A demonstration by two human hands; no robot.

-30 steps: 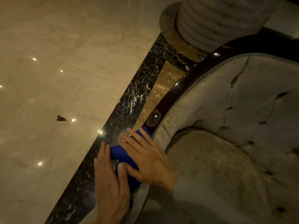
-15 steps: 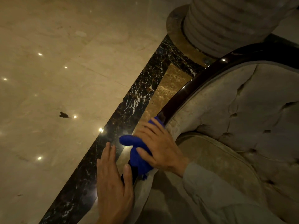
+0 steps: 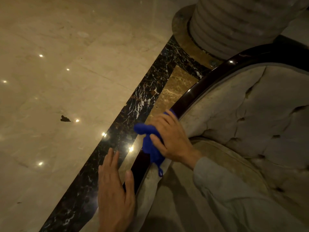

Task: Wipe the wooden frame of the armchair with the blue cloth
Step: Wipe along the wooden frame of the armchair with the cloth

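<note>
Nearest, the left hand (image 3: pixel 115 190) lies flat, fingers straight, against the outer side of the wooden frame (image 3: pixel 185 102), holding nothing. Just beyond, the right hand (image 3: pixel 170 138) presses the bunched blue cloth (image 3: pixel 150 144) onto the rail, fingers spread over it; whether the thumb pinches it is unclear. The cloth looks soft, light and prone to slip on glossy lacquer, so it is best held bunched under the palm. The narrow rail curves away toward the column (image 3: pixel 234 22). Open marble floor (image 3: pixel 66 64) lies outside it, upholstery (image 3: pixel 250 114) inside.
</note>
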